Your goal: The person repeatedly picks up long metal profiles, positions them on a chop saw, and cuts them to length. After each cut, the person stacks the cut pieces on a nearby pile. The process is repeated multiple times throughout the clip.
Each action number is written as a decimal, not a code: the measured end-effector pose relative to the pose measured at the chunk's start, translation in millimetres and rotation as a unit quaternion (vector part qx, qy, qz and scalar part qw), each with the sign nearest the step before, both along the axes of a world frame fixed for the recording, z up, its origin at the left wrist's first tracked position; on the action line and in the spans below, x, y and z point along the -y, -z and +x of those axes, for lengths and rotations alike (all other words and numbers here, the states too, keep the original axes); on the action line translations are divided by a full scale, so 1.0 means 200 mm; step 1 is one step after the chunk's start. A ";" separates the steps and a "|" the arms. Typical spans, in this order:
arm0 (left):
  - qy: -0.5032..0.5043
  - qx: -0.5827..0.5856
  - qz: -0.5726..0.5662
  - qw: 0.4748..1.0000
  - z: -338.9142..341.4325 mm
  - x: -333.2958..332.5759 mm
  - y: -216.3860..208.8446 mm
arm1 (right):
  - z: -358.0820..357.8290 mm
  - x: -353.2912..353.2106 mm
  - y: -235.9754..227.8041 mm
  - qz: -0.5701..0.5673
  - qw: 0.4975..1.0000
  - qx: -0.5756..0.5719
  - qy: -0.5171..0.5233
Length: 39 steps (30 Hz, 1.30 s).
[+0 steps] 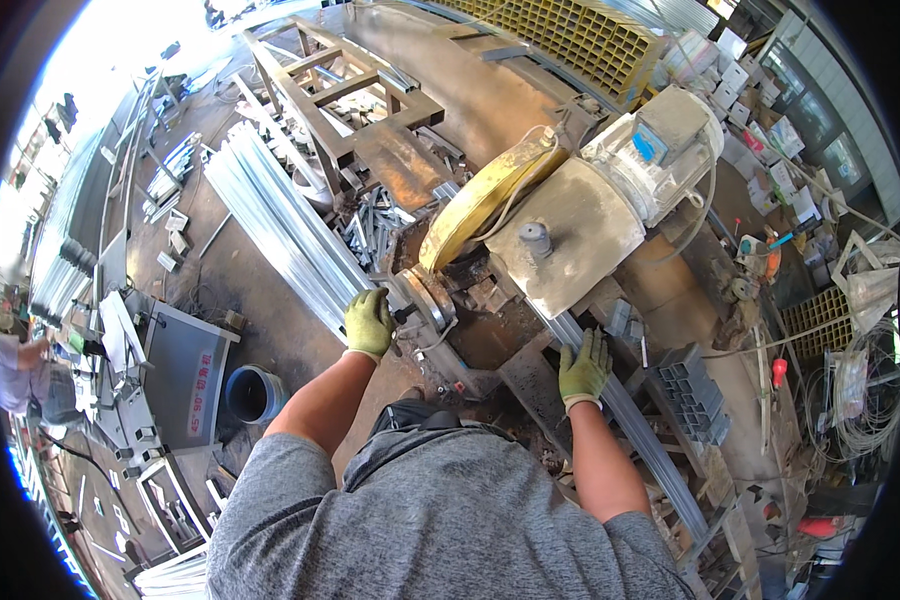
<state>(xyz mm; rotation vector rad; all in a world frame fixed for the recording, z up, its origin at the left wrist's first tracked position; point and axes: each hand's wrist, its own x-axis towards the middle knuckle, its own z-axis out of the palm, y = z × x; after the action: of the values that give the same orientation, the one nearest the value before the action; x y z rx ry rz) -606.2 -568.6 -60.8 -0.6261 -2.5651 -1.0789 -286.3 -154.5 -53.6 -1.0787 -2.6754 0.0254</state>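
Observation:
My left hand, in a yellow-green glove, is curled round the dark handle of a round clamp wheel at the front of a cut-off saw; the palm side is hidden. My right hand, gloved alike, lies flat with fingers stretched on a bundle of long grey metal bars. The bars run from beside my right forearm up under the saw. A dusty yellow blade guard stands above the wheel, joined to a flat tan plate and a motor.
Long silvery profiles lie left of the saw, near offcuts and a rusty frame. A bucket and a grey machine stand left. Stacked square tubes lie right. Another person is at the far left.

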 end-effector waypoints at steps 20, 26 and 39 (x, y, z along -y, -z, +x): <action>-0.003 0.059 0.000 0.998 0.01 -0.05 -0.05 | -0.03 0.01 -0.04 0.002 1.000 -0.013 -0.024; -0.083 0.186 0.062 0.977 -0.20 -0.09 0.08 | -0.04 0.02 -0.05 -0.009 0.999 0.008 -0.031; 0.324 -0.056 -0.086 0.941 -1.64 -0.72 -0.23 | -0.06 0.02 -0.09 -0.026 0.997 0.073 -0.019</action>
<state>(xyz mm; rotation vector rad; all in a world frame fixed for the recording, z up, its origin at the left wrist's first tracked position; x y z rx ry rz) -933.8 -424.6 -15.7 -1.6057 -2.4136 -0.9467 -298.5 -158.2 -35.0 -1.0833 -2.8409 0.0252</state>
